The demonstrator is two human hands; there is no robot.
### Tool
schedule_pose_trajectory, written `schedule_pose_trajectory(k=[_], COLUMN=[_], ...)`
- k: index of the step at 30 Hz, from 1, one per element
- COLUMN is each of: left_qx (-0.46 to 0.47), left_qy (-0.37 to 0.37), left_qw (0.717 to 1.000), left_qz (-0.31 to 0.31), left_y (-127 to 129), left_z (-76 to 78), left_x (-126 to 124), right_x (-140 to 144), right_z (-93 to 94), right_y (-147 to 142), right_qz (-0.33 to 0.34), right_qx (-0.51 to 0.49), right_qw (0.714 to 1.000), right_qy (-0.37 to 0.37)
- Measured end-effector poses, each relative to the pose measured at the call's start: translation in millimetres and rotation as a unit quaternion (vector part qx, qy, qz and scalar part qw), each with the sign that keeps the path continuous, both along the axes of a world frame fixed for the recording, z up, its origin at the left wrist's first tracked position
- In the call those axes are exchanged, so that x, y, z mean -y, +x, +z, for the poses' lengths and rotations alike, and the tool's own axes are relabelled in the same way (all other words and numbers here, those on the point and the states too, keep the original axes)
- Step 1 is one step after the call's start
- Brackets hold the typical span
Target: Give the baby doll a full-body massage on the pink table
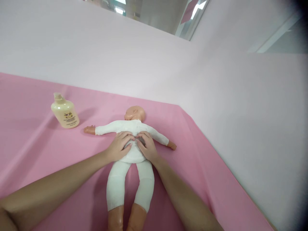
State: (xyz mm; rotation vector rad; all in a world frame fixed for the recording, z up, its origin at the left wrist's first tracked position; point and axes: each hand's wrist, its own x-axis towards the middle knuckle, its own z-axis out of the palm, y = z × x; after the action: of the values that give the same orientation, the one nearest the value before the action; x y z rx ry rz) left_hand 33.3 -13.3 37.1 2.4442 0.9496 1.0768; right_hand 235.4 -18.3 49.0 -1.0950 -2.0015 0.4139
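Note:
A baby doll [131,157] in a white cloth body lies stretched out on a pink cloth, its head turned to the left and its arms spread wide. On the left side of its torso rests my left hand [119,146], fingers apart and bent a little over the fabric. My right hand [147,146] lies on the right side of the torso, its fingers likewise spread and slightly curved. The fingertips of both hands come close together at the middle of the body. Neither hand grips anything. The doll's feet are cut off by the lower picture edge.
A pale yellow lotion bottle [66,114] with a pump top stands to the left, beyond the doll's outstretched hand. Pink cloth [190,166] covers the table. White walls [96,57] rise behind and to the right, with a window [158,16] at the top.

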Motion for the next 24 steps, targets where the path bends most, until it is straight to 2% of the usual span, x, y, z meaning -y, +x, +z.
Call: schedule_pose_trajectory(k=[12,24], left_qx=[0.012,0.002], left_qy=[-0.001,0.010], left_qw=[1.000,1.000], left_qz=[0.022,0.027], left_y=[0.1,-0.4], left_z=[-0.4,1.1], left_x=[1.9,2.9], right_x=[0.3,-0.7], right_z=[1.9,-4.2], right_y=[-0.7,1.1], right_qz=[-0.002,-0.015], right_qx=[-0.012,-0.031], right_qw=[1.000,0.999], right_qy=[-0.012,-0.021])
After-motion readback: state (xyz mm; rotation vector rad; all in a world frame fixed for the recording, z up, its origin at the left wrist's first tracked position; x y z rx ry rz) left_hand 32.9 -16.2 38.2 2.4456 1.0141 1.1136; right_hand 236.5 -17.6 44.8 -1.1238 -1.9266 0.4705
